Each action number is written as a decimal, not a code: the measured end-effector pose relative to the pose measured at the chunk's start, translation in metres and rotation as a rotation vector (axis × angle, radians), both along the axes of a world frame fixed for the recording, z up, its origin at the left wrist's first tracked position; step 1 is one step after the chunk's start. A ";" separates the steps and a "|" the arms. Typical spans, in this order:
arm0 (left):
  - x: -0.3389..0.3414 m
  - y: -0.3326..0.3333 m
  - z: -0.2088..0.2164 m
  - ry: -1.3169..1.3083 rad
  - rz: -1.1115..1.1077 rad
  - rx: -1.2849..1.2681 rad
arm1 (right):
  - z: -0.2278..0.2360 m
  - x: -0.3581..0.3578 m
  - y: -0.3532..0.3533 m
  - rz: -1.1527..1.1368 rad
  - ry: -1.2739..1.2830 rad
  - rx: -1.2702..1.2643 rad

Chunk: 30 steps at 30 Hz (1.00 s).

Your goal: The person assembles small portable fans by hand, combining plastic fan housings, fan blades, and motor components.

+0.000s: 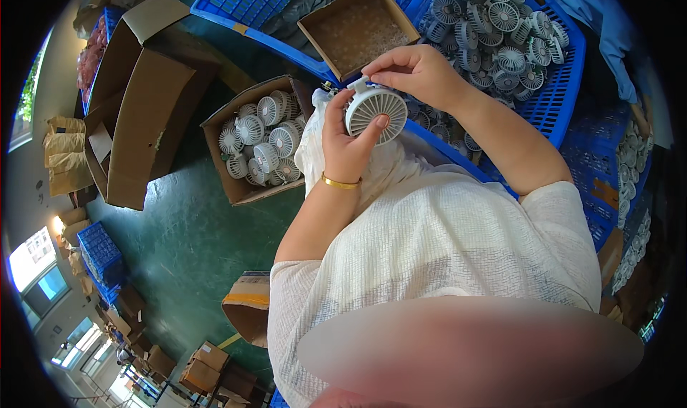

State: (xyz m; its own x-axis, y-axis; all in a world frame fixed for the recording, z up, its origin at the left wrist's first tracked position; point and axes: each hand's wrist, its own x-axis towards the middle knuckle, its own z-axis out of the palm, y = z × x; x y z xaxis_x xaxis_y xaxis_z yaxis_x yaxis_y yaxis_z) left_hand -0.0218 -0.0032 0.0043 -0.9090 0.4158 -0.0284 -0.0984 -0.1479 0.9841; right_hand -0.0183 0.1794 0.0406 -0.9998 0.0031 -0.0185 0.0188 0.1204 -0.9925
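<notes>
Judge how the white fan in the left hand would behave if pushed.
The white fan might roll, being round, until the jutting top piece catches. Its thin-ribbed grille looks stiff but may crack under pressure; its many gaps suggest fairly light weight.

Free rm over floor [197, 229]; shallow box [340, 23] blocks fwd.

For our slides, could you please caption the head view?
Left hand holding a white fan, right hand at its narrow end.

Head camera (fisheye) looks down, near the hands [422, 70].
</notes>
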 end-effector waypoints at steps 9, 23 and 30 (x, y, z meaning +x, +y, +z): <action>0.000 -0.002 -0.004 0.029 -0.022 -0.057 | 0.005 0.002 0.002 -0.002 -0.004 0.089; 0.001 -0.006 -0.011 0.010 -0.081 -0.025 | 0.000 0.001 0.008 0.095 -0.001 0.105; 0.000 -0.007 -0.013 0.086 -0.069 -0.040 | 0.002 0.002 0.008 0.121 -0.088 -0.030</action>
State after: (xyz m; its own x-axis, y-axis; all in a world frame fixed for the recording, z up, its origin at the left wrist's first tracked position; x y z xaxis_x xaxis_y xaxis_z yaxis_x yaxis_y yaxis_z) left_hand -0.0214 -0.0099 -0.0082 -0.8780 0.4777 0.0307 -0.0217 -0.1038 0.9944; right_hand -0.0163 0.1869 0.0424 -0.9873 -0.1196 -0.1044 0.0929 0.0978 -0.9909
